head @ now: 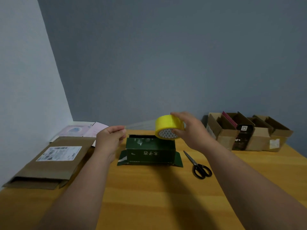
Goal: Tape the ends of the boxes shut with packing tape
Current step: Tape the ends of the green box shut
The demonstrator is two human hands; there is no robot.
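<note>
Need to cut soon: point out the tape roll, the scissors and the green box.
tape roll (167,124), head view, yellow outer band.
scissors (201,170), head view, black handle loops.
green box (150,154), head view, printed front side.

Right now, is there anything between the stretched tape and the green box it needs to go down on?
Nothing visible. The left hand pinches the tape's free end and the right hand grips the yellow tape roll, holding the strip above the green box. The scissors lie off to the right.
</note>
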